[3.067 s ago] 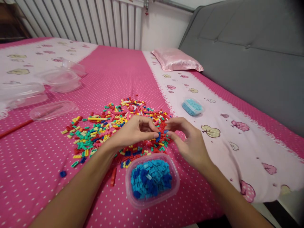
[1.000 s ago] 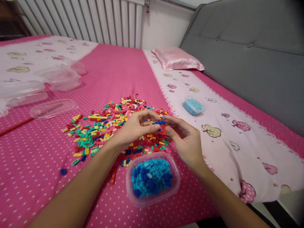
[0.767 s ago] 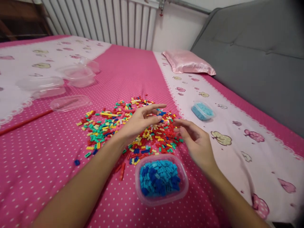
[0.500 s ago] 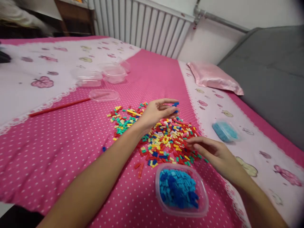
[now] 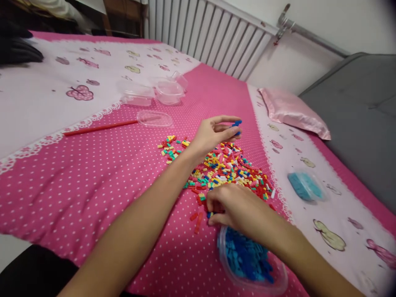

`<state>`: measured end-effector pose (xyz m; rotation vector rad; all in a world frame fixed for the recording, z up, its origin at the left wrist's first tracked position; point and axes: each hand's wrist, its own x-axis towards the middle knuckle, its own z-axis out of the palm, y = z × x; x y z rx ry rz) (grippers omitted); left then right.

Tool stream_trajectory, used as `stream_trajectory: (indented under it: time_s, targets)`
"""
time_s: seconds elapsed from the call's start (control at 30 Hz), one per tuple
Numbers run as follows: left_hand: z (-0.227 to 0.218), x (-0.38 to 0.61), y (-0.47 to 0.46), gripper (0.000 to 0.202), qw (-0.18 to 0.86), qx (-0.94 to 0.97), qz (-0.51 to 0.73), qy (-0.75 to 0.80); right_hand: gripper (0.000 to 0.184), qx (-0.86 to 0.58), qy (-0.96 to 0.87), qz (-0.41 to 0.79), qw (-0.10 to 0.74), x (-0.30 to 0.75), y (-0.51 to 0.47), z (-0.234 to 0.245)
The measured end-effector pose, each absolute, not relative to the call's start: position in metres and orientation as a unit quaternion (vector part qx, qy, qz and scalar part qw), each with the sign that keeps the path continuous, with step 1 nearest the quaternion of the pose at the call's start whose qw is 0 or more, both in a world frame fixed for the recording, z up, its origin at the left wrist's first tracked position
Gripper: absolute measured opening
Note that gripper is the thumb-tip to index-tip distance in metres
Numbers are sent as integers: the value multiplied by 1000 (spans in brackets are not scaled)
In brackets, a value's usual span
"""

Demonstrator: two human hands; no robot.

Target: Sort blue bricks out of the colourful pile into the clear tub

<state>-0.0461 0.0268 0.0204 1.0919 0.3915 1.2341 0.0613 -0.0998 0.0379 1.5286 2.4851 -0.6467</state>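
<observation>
My left hand (image 5: pixel 215 134) is raised over the far side of a spread pile of small coloured building blocks (image 5: pixel 235 165). Its fingers are closed around blue blocks (image 5: pixel 236 123) that stick out at the fingertips. My right hand (image 5: pixel 229 202) reaches across to the near edge of the pile. Thumb and fingers come together there at a dark blue block (image 5: pixel 209 215); the palm hides part of the grip. Below that forearm stands a clear plastic tub (image 5: pixel 222 264) full of light and dark blue blocks, its upper right side covered by the arm.
A second tub of light blue blocks (image 5: pixel 305 185) rests on the right. Clear containers (image 5: pixel 168 91), a clear lid (image 5: pixel 154 119) and a red stick (image 5: pixel 100 128) lie at the back left. A pink pillow (image 5: pixel 293 111) is at the far right. A black glove-like object (image 5: pixel 18 49) lies far left.
My right hand has moved left from the pile's right side to its near edge, its forearm now over the tub. My left hand still holds blue blocks. The view has shifted.
</observation>
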Motion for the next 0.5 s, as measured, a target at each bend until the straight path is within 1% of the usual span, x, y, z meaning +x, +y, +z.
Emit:
stream_trajectory:
  time_s: [0.13, 0.23, 0.33, 0.5]
  targets:
    - [22, -46, 24, 25, 673, 471, 540, 182, 15, 524, 830, -123, 145, 46, -101, 38]
    - [21, -45, 23, 24, 685, 465, 529, 185, 13, 506, 845, -101, 144, 40, -100, 34]
    - [18, -44, 23, 21, 696, 468, 513, 180, 18, 504, 849, -134, 86, 46, -98, 31]
    - [16, -42, 24, 24, 690, 507, 479, 194, 32, 521, 822, -224, -55, 74, -94, 37]
